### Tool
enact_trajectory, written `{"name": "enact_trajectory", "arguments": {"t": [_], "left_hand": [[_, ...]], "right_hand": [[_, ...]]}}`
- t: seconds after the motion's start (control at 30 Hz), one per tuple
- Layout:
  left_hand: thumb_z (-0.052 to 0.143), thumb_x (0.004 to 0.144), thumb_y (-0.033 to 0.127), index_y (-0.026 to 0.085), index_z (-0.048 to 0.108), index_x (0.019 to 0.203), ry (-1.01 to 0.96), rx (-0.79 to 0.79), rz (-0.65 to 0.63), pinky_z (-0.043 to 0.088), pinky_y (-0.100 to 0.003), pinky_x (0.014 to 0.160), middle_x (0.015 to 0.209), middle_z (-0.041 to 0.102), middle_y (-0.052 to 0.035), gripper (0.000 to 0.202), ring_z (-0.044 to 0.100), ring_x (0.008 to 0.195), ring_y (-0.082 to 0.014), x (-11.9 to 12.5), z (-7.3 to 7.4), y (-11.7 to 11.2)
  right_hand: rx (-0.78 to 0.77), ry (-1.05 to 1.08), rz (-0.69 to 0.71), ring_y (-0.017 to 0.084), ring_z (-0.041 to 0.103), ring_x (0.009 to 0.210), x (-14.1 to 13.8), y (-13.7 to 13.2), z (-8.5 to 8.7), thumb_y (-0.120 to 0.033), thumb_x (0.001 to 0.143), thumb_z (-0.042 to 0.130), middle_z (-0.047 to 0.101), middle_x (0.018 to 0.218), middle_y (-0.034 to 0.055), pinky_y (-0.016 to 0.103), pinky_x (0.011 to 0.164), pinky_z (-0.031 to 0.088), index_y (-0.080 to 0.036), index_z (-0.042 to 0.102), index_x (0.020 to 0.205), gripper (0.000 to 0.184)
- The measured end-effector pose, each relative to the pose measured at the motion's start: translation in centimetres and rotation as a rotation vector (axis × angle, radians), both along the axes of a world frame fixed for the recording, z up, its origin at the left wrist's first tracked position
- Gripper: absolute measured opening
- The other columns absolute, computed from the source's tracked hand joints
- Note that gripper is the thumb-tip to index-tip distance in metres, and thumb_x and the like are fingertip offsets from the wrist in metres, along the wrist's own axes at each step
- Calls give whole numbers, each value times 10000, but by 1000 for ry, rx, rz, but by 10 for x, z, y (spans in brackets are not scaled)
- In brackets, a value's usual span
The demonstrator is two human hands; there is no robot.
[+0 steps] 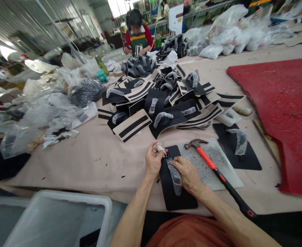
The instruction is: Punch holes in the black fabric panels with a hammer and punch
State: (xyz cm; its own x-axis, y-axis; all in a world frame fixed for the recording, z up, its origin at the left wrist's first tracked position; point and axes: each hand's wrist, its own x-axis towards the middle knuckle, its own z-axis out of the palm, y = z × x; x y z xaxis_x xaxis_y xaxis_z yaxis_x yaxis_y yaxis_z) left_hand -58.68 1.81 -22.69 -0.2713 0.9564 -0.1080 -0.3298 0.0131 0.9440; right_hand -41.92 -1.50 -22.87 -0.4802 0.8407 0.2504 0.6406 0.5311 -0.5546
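A black panel [178, 202] lies in front of me at the table's near edge, with a plastic-wrapped strap [176, 180] running along it. My left hand [154, 162] is closed in a pinch at the panel's top end. Between its fingers shows a small white piece [159, 148], too small for me to tell its kind. My right hand [189, 174] grips the upper part of the wrapped strap, fingers curled over it. Just right of the panel, a claw hammer [207, 159] with a red and black handle rests across a grey slab [209, 176].
Beyond my hands is a heap of black and beige striped panels [132, 125]. Another black panel [233, 144] lies right, beside a red sheet [276, 103]. Plastic bags [50, 109] crowd the left. A white bin [71, 195] stands lower left. A person [137, 36] works opposite.
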Motion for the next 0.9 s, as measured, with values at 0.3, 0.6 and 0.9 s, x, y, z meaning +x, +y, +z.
{"name": "enact_trajectory", "arguments": {"t": [0.3,0.6,0.9], "left_hand": [[733,783,244,147,663,973,175,-6,4,530,-277,792,926,769,-72,225,720,858,-185,1,-19,1],[731,775,244,147,674,951,226,-25,-10,530,-273,783,914,774,-74,209,715,842,-178,1,-9,2],[686,787,219,160,655,967,338,13,-14,549,-285,781,919,778,-78,191,725,842,-187,4,-14,0]], "right_hand": [[29,47,2,211,563,954,-1,-1,-4,-66,954,440,601,1072,88,333,809,455,-195,633,1165,313],[40,47,-8,207,560,932,-2,-1,-3,-78,957,440,598,1044,85,335,798,454,-195,633,1155,301],[27,51,-18,224,560,958,-4,-1,-9,-76,960,429,598,1058,88,362,829,471,-191,629,1167,310]]}}
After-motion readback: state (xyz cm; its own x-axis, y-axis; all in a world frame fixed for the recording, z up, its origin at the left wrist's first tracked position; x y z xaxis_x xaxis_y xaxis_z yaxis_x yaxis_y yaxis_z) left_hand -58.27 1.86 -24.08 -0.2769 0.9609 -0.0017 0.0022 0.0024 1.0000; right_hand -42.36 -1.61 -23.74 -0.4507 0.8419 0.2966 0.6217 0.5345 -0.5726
